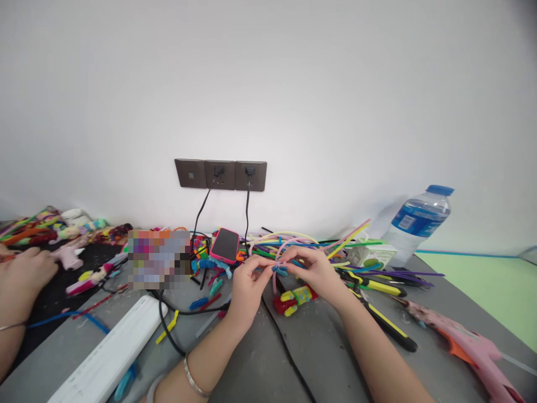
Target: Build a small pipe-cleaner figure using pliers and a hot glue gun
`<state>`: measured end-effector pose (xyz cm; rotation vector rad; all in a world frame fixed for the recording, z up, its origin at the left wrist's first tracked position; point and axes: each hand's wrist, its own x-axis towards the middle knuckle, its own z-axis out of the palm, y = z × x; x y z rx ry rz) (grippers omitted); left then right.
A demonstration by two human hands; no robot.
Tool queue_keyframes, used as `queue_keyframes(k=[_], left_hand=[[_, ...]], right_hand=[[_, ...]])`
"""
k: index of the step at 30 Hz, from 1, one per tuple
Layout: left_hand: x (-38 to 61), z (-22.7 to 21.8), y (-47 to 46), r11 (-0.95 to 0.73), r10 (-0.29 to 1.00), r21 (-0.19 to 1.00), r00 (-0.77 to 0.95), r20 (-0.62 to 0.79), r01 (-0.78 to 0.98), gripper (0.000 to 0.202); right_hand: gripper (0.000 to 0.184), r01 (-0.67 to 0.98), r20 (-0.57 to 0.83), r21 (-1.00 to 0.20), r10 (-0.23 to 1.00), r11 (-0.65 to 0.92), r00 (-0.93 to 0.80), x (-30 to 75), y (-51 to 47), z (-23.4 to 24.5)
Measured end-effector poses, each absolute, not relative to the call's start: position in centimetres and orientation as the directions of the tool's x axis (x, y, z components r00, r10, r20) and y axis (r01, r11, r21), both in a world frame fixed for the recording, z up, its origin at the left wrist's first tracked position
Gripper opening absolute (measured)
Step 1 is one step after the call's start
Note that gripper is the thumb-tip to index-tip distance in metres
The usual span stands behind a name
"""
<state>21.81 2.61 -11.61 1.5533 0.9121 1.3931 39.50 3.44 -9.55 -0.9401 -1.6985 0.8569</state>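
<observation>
My left hand (250,280) and my right hand (314,272) meet fingertip to fingertip above the grey table. Both are closed in a pinch on a pink pipe cleaner (289,244), which loops up behind my fingers. A small blue piece (281,270) shows at the fingertips; how it joins the pink stem cannot be made out. Just below my hands lies a red and yellow pipe-cleaner figure (296,299). Behind them is a spread of loose pipe cleaners (335,246) in several colours.
A pink glue gun (461,341) and yellow-black pliers (384,284) lie right, near a tilted water bottle (419,221) and small box (372,254). Left are a white power strip (111,350), pink-cased phone (225,245), cables (289,352) and another person's hand (29,274).
</observation>
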Motion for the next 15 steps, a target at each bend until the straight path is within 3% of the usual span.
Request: queue_keyframes(k=[15], left_hand=[[21.94, -11.42, 2.36, -0.425, 0.895, 0.905, 0.153, 0.418, 0.015, 0.012]], right_hand=[[0.020, 0.185, 0.376, -0.886, 0.892, 0.426, -0.252, 40.06, 3.36, -9.33]])
